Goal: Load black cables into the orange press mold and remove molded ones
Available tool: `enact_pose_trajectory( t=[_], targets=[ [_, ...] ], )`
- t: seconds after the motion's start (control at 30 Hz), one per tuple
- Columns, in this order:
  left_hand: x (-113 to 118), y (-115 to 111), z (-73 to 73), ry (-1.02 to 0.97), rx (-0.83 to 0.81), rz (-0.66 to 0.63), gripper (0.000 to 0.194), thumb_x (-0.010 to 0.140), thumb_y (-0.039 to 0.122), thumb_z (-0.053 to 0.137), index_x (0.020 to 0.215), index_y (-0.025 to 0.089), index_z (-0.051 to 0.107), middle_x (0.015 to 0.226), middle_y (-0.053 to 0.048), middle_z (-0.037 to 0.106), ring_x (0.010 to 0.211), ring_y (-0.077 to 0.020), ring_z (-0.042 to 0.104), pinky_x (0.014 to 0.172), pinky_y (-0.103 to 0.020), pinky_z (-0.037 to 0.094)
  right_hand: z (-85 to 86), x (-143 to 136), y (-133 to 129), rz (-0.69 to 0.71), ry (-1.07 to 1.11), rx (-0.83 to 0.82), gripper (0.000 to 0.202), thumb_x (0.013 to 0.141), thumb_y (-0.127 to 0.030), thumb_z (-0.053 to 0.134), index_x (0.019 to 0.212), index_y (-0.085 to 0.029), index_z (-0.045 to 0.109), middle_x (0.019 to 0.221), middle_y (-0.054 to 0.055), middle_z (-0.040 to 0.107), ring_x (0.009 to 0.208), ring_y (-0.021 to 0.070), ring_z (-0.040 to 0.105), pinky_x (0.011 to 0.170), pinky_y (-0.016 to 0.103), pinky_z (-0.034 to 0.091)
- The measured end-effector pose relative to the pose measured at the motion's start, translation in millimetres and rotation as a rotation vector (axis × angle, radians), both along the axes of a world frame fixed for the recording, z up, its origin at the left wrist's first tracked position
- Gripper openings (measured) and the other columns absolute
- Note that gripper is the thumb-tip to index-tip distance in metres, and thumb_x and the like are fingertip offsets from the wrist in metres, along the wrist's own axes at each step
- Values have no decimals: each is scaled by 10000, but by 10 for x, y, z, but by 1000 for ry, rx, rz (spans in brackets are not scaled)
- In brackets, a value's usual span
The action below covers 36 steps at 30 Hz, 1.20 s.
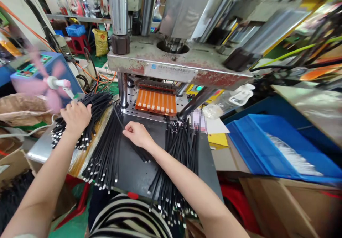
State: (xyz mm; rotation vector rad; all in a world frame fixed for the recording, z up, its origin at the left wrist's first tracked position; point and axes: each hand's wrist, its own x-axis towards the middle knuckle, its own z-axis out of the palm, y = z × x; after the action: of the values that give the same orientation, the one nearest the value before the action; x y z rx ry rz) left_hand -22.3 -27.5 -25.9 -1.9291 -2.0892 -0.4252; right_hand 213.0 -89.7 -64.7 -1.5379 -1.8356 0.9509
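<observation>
My left hand (76,117) lies over a heap of black flat cables (100,101) with silvery ends, left of the press. Its thumb stands apart from the bent fingers, whose tips are hidden. With closed fingers, my right hand (137,134) pinches a thin black cable (119,117) above the dark worktop (139,175). Several cable ends show below that hand. Between my hands a bundle of black cables (105,152) lies lengthwise, and another bundle (183,145) lies under and beside my right forearm.
Ahead stands a metal press (160,58) with thick columns. An orange slotted fixture (156,101) sits on its perforated base. A pink fan (52,83) spins at the left. Blue bins (256,142) stand at the right, cardboard (278,202) below them.
</observation>
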Motion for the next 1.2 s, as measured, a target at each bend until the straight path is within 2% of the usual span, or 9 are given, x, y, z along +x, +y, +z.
enact_pose_trajectory(
  t=[0.1,0.23,0.33,0.5,0.67,0.83,0.93,1.03,1.2],
  targets=[
    [158,-55,18,-106,106,-104,606,920,500,425,1270,12,515,1229,-308,547,1172,-449,493,954,-613,345,125,146,-137,-27,233,38,119,804,-293,626,759,-196,573,655,-41,599,595,112,546,590,228,400],
    [541,-289,29,-570,-191,-730,414,919,477,466,1097,140,627,991,-120,686,901,-245,643,829,-370,488,313,223,-260,-30,409,65,175,788,-340,639,751,-197,544,617,-61,534,533,92,465,527,213,357],
    [845,-409,107,-849,-290,-982,292,926,406,514,970,155,657,841,-44,690,737,-155,634,683,-254,480,322,251,-305,-54,444,106,200,789,-354,647,729,-197,539,598,-70,494,515,84,409,514,211,328],
    [1213,-213,466,-687,-22,-1084,244,938,314,523,820,159,671,831,-41,685,773,-158,636,717,-259,469,122,392,-213,-50,280,230,196,852,-334,606,740,-179,646,596,-50,515,554,101,434,573,220,345],
    [1472,159,733,-542,79,-1251,195,915,291,523,931,176,679,882,-50,676,833,-175,640,785,-294,498,171,584,389,-181,52,353,226,853,-362,600,751,-177,682,612,-24,583,595,137,500,623,231,384],
    [1445,397,397,-628,198,-1003,245,897,324,554,1077,164,598,888,-44,675,729,-141,637,708,-268,529,371,712,1088,-308,13,325,209,840,-326,595,753,-159,686,622,-31,617,613,123,533,609,200,378],
    [1300,514,51,-392,21,-1140,216,939,299,494,1010,167,650,999,-82,717,938,-193,679,879,-339,541,395,748,1286,-322,9,277,220,834,-312,613,699,-154,683,616,-25,639,609,117,553,609,194,381],
    [1190,556,-191,-251,-53,-1264,305,963,245,428,1149,165,656,1252,-101,662,1219,-218,588,1073,-403,458,380,758,1328,-315,4,251,189,838,-273,625,717,-153,705,664,0,685,627,122,592,626,197,396],
    [1097,501,-251,-207,-128,-1287,409,978,270,406,1340,147,549,1389,-102,565,1333,-197,486,1148,-398,384,364,776,1244,-289,-33,252,101,831,-179,641,845,-169,741,751,11,724,719,136,656,696,200,430]
  ],
)
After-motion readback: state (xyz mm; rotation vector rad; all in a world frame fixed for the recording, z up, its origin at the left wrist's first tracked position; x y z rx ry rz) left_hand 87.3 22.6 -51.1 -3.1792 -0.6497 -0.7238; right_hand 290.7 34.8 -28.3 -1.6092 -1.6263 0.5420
